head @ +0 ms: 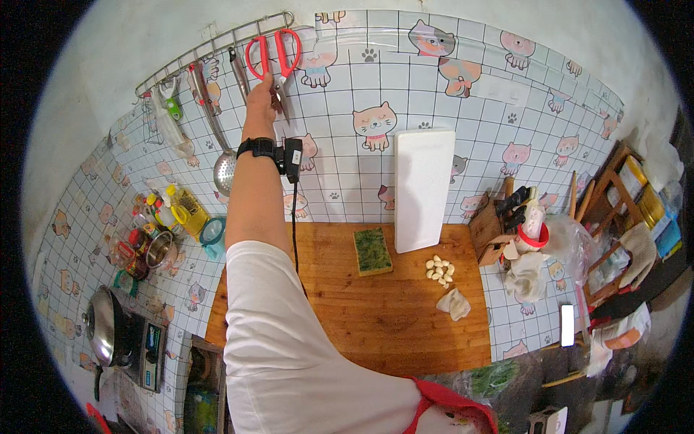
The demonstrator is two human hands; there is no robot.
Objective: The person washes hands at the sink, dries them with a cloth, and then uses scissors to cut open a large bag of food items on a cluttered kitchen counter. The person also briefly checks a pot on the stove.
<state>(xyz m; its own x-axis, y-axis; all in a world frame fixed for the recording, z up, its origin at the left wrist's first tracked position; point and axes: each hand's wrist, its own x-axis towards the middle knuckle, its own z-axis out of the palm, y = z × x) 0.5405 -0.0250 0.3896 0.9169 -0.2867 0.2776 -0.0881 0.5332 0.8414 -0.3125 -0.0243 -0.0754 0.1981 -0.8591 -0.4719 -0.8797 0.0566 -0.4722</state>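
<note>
My left hand (263, 103) reaches up to the wall, wearing a black wrist strap with a small black device and a cable. Its thumb and fingers are closed around the kitchen scissors (280, 81) near the pivot. The red handles point up in front of the metal rail rack (217, 42), and the blades point down. Whether the scissors still hang on a hook cannot be told. A peeler with a green handle (172, 107), a slotted skimmer (225, 172) and another metal-handled utensil (238, 70) hang to the left. My right hand is out of view.
Below lies a wooden board (347, 320) with a green-and-yellow sponge (373, 251), peeled garlic cloves (439, 271) and a crumpled white cloth or tissue (454, 304). A white board (424, 190) leans on the wall. Knife block (483, 222) stands right; oil bottle (190, 211) and lidded pan (103, 325) left.
</note>
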